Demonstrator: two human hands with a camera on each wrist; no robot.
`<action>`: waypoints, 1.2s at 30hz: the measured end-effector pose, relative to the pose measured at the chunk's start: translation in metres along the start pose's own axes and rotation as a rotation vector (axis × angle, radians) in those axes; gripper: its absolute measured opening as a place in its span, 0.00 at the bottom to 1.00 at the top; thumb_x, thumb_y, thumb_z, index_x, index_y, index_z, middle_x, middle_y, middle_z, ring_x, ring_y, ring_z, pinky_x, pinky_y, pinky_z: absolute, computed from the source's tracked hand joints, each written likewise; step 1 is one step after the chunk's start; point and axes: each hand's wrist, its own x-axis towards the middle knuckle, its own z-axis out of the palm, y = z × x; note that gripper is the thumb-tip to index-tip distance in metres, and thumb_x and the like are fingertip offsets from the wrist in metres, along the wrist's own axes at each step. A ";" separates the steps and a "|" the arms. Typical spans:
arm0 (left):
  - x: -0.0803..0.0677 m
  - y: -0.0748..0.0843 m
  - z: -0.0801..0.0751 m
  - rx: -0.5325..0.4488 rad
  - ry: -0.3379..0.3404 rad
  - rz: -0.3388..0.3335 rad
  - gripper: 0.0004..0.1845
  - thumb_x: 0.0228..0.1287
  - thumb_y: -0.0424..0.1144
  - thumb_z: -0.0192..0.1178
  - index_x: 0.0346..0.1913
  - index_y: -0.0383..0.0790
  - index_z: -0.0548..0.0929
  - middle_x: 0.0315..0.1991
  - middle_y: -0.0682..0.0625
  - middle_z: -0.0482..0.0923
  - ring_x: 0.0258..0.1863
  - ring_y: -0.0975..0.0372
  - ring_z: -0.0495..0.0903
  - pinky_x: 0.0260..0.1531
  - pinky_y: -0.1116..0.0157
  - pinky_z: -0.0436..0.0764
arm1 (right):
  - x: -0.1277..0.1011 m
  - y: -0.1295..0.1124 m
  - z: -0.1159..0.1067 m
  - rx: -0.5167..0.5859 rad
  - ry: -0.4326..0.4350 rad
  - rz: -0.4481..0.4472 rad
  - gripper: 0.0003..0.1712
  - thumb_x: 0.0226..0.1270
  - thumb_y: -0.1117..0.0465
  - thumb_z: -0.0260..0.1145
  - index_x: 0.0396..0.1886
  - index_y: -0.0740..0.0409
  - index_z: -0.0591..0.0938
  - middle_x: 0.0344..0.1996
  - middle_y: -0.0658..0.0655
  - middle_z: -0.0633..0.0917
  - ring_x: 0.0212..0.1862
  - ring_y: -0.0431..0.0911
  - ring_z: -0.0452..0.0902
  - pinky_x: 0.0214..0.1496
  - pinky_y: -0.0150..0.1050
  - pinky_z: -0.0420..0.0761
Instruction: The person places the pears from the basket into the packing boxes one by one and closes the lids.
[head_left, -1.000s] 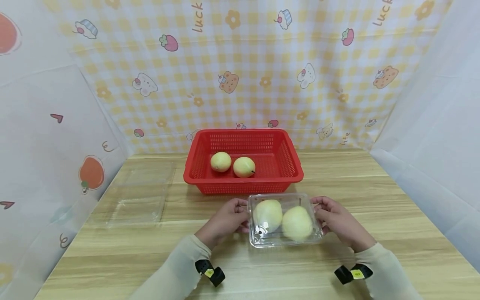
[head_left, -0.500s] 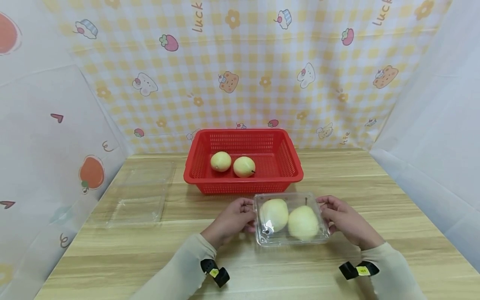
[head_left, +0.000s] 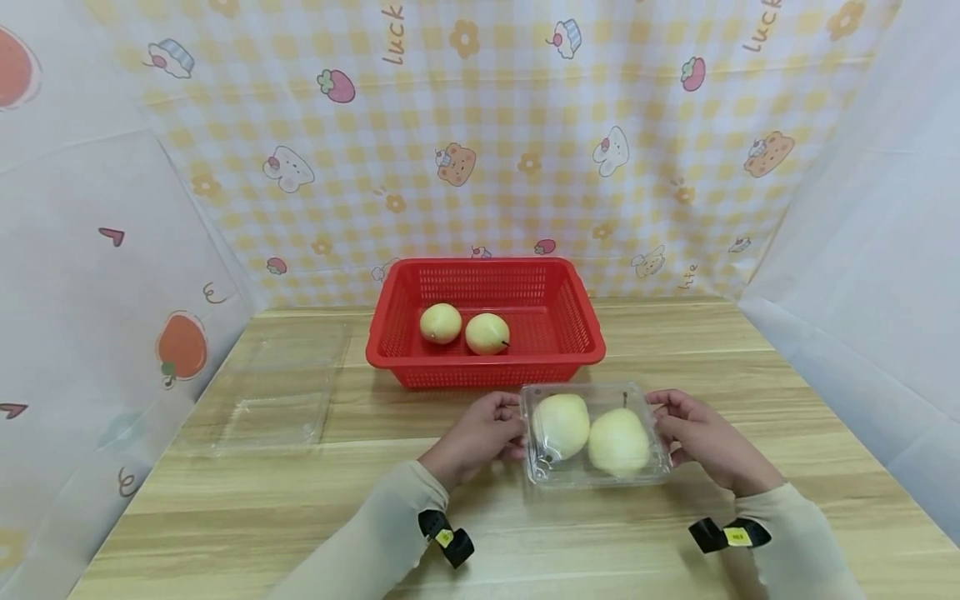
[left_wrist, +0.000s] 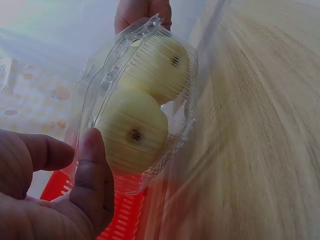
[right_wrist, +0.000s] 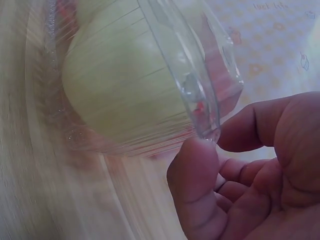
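A clear plastic clamshell box with its lid down holds two pale yellow pears side by side. My left hand pinches the rim at its left end between thumb and fingers. At the opposite end my right hand grips the rim the same way. In the left wrist view the box appears raised off the wooden table, and each pear shows its dark blossom end. The right wrist view has the thumb against the rim's corner, close to one pear.
Behind the box stands a red plastic basket with two more pears inside, in its left half. A clear plastic container lies at the left of the wooden table. A patterned curtain hangs along the table's back edge.
Both hands have moved to the right, carrying the box of pears with them. The basket, its pears and the container at the left stay where they were.
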 end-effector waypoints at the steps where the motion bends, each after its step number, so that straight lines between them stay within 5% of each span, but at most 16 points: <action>1: 0.001 0.000 0.001 -0.002 0.000 -0.001 0.23 0.68 0.27 0.56 0.64 0.28 0.67 0.41 0.42 0.74 0.34 0.58 0.79 0.36 0.62 0.85 | 0.000 0.000 -0.001 -0.005 0.000 0.000 0.25 0.74 0.67 0.51 0.67 0.72 0.60 0.36 0.59 0.72 0.32 0.45 0.71 0.28 0.41 0.79; 36: 0.028 0.000 0.051 -0.085 -0.019 -0.037 0.23 0.66 0.23 0.54 0.64 0.30 0.69 0.39 0.45 0.73 0.32 0.59 0.77 0.31 0.65 0.84 | -0.019 0.022 -0.044 -0.095 0.071 0.022 0.27 0.79 0.66 0.47 0.71 0.74 0.57 0.38 0.58 0.71 0.34 0.43 0.69 0.30 0.39 0.77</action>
